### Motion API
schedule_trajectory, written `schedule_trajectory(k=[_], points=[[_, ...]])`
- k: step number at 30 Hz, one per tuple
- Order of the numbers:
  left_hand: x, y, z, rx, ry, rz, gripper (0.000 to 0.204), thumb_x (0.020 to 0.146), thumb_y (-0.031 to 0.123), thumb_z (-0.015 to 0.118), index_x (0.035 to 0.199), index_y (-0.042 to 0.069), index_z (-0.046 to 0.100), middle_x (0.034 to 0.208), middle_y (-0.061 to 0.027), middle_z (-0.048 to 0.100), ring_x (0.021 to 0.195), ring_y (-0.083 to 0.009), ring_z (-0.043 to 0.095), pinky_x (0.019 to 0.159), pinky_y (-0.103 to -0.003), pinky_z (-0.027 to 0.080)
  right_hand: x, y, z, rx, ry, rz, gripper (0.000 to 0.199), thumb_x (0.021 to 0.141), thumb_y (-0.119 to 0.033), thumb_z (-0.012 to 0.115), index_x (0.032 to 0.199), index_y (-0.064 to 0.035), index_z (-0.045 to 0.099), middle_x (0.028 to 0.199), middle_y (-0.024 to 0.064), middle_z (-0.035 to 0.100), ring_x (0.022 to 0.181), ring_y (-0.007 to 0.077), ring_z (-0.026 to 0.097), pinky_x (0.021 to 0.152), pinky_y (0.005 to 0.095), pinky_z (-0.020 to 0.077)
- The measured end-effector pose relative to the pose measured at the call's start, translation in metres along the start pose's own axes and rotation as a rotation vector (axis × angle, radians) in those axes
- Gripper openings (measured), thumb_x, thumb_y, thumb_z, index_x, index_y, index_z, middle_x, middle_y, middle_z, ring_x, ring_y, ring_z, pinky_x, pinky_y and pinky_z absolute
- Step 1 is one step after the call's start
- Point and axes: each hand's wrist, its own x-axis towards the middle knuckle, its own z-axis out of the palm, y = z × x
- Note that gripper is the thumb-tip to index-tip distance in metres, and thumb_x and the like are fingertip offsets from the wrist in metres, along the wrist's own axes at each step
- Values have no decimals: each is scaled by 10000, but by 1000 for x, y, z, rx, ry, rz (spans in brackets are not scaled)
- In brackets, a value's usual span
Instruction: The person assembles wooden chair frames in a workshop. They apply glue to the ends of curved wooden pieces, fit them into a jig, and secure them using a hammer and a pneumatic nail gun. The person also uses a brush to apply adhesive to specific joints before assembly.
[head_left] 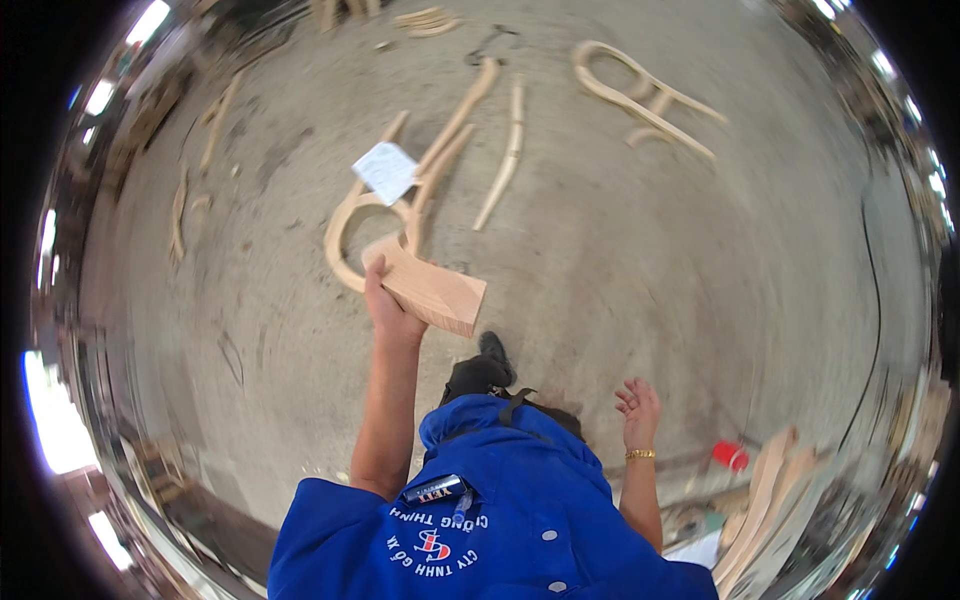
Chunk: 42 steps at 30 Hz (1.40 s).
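My left hand [392, 312] is wrapped round a thick curved wooden piece [432, 288], pale with a flat sawn end, and holds it out in front of me. Beyond and partly under it, a wooden chair frame [343, 238] with a rounded loop and long legs lies on the floor. On that frame rests a white sheet of paper [386, 172]. Down at my right side hangs my right hand [640, 408], its fingers loosely bent and apart, with nothing in them. A gold-coloured bracelet [640, 454] circles the right wrist.
A slim curved wooden piece [505, 155] lies right of the frame. Farther right is another looped wooden frame [640, 100]. More wooden parts [180, 215] lie at the left. A red container [730, 456] and long wooden pieces [765, 500] are at lower right. A dark cable [877, 300] crosses the floor.
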Motion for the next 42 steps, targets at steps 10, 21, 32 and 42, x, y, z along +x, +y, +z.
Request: schedule_trajectory(k=[10,21,32,42], points=[[151,82,1,-271,-54,-204,562,955,498,334,1168,-4,472,980,-199,610,869,-328,624,795,-459,520,102,-67,451,-840,-1135,-765,678,700,-120,733,1303,-31,435,1296,133,498,1218,256,457,999,345,380],[453,288,121,1189,-35,531,694,852,383,594,1381,27,321,1326,-160,439,1227,-325,428,997,-414,359,240,-148,872,-176,-1126,-590,521,791,-233,721,1228,-30,524,1158,81,581,971,162,588,813,276,488],[825,454,265,1920,141,757,898,570,102,794,1348,54,349,1155,-166,515,1080,-356,503,918,-447,394,449,-221,1206,-204,-1380,-34,422,834,-133,668,1193,23,510,1133,91,589,997,165,590,857,298,499],[1160,508,182,1694,584,-3,799,589,12,707,1299,-23,343,1213,-227,489,1122,-382,492,984,-406,375,901,-256,1220,-950,-284,92,359,840,-188,601,1148,-5,580,977,65,658,821,142,639,625,278,505]])
